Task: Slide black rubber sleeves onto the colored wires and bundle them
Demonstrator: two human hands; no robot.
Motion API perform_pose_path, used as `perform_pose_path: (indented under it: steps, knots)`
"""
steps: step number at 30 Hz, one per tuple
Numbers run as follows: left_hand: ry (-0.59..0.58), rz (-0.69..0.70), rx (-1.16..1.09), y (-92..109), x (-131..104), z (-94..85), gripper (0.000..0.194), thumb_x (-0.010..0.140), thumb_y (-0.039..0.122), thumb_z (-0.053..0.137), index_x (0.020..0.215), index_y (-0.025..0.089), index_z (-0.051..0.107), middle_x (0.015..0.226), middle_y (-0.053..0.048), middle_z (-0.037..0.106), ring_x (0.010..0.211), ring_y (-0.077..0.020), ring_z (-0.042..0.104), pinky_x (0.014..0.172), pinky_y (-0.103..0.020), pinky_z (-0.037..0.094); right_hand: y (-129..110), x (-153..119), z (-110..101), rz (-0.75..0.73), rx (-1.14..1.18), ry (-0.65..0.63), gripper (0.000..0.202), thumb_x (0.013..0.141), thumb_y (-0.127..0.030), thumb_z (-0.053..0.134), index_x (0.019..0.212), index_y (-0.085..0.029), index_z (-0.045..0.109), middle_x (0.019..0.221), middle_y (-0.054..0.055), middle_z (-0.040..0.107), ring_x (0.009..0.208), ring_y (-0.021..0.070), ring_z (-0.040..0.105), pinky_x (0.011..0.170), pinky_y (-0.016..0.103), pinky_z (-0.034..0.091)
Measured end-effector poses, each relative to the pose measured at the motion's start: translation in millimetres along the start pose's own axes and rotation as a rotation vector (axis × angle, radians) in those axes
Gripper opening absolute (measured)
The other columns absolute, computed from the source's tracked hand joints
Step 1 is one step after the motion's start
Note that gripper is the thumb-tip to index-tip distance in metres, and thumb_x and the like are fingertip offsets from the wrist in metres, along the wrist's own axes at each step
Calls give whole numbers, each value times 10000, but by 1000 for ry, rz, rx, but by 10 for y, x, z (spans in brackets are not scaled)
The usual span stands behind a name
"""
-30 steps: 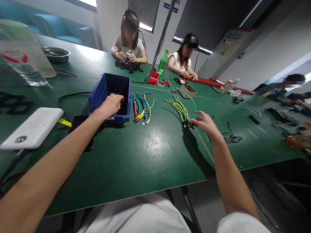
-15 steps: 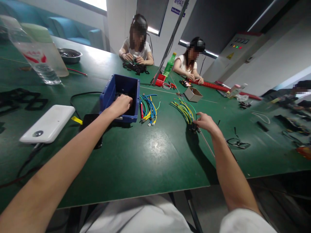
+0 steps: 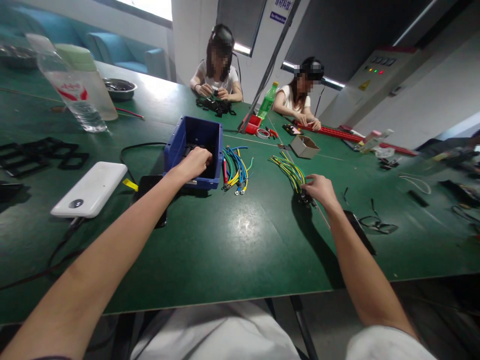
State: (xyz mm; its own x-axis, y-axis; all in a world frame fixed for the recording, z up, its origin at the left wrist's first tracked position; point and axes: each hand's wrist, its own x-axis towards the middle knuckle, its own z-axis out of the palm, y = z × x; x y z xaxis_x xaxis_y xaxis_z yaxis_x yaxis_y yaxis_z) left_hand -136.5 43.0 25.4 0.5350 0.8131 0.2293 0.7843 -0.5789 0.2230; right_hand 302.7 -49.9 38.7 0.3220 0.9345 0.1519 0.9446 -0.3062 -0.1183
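My left hand reaches over the near rim of a blue plastic bin, fingers curled down inside among dark small parts. Its fingertips are hidden, so what they grip cannot be made out. On the right, my right hand pinches at the near end of a bundle of yellow-green wires, where dark lugs or connectors sit. Between my hands, beside the bin, lies a second bundle of blue, green and yellow wires with ring terminals and one red piece.
A white power bank and a dark phone lie left, with bottles behind. An open carton, red box and tape roll stand farther back. Another phone lies right. Two people work across the table.
The whole view has shifted slightly, so everything appears a little farther right. My left hand stays in the bin. The thin green wire seen by my right fingers no longer stands out.
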Motion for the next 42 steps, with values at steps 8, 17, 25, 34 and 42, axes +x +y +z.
perform_pose_path:
  steps: [8, 17, 25, 34, 42]
  knots:
    - [26, -47, 34, -21, -13, 57, 366, 690, -7, 437, 898, 151, 694, 887, -107, 698, 911, -236, 644, 784, -291, 466, -211, -314, -6, 28, -17, 346, 328, 797, -389, 576, 985, -144, 686, 814, 113, 727, 749, 257, 656, 679, 324, 428]
    - [1, -234, 91, 84, -37, -8, 320, 802, 116, 428, 1010, 138, 670, 958, -144, 684, 928, -266, 648, 804, -335, 487, -1234, -694, 119, -398, 670, 563, 249, 859, -400, 518, 714, -197, 516, 430, -100, 302, 369, 71, 264, 450, 222, 219]
    - [77, -116, 119, 99, -92, -38, 374, 753, 23, 412, 1035, 114, 641, 1039, -137, 605, 951, -230, 614, 856, -320, 481, -1933, -523, 516, -379, 586, 343, 360, 892, -416, 414, 645, -188, 545, 518, -20, 470, 485, 112, 430, 532, 232, 313]
    - [107, -27, 25, -43, -23, 91, 440, 673, -50, 424, 1022, 105, 641, 1071, -123, 575, 981, -211, 587, 889, -306, 478, -1940, -434, 629, -291, 392, -28, 374, 835, -497, 529, 693, -182, 670, 693, 99, 679, 696, 211, 624, 620, 265, 371]
    - [115, -86, -19, 66, -36, -36, 459, 780, 54, 496, 1226, 144, 557, 1142, -107, 646, 1088, -220, 592, 952, -325, 458, -1871, -292, 553, -295, 663, -282, 353, 756, -305, 599, 439, -175, 514, 403, -6, 441, 446, 114, 458, 466, 235, 278]
